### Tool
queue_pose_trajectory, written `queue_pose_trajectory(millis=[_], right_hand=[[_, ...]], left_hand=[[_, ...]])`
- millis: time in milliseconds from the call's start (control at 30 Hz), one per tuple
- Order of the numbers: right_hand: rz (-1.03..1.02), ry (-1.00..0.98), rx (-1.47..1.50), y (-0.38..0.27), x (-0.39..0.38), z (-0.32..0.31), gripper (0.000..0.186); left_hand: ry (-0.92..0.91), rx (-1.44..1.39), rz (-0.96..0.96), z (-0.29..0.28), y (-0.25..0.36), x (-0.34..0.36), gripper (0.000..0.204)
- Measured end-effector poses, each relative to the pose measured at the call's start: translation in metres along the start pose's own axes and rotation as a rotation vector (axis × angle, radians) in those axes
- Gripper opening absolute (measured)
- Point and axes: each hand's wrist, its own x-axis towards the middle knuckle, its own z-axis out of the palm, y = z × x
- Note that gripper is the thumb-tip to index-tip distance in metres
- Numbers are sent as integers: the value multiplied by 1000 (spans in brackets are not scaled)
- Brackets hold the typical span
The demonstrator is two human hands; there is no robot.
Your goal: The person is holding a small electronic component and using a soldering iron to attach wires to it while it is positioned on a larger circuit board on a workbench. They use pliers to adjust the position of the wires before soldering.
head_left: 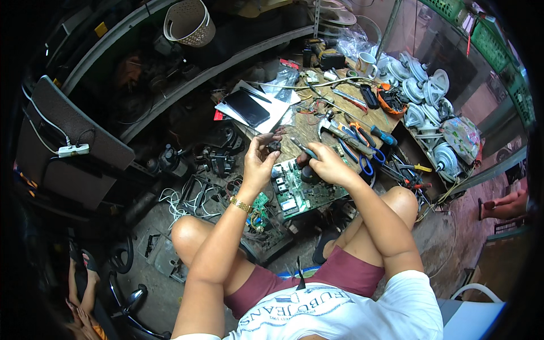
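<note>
My left hand (259, 158) pinches a small dark part (273, 145) above the workbench. Just to its right, my right hand (324, 166) grips a slim hand tool (302, 146) with a metal tip, angled toward that part. Below both hands lies a green circuit board (289, 198) with dark round components, partly hidden by my right hand. Beside it on the wooden bench are a hammer (327, 127), pliers with blue handles (365, 166) and a blue screwdriver (383, 136). A black phone (247, 109) rests on white paper left of these tools.
A drill (326, 56), a mug (366, 65) and piled pale discs (413, 85) crowd the back and right. More electronics (258, 215) and white cables (184, 201) lie low at left. Other people's legs (85, 283) show at lower left and far right (504, 209).
</note>
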Motion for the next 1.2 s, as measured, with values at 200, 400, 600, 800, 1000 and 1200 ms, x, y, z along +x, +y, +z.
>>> queue_pose_trajectory(millis=[200,400,600,800,1000,1200], right_hand=[[115,16,-45,-7,3,8,23],[114,-2,-146,-9,7,8,21],[106,169,25,2,9,17,24],[169,71,-101,-4,16,22,31],[193,66,-179,4,13,25,32],[182,41,-246,24,24,-20,44]], left_hand=[[-45,31,-19,8,0,-2,43],[-47,108,-32,6,1,-3,44],[-67,175,-36,9,7,-4,44],[-27,191,-44,8,-1,-2,41],[-33,241,-151,8,-12,-1,37],[20,-281,-286,-12,-8,1,38]])
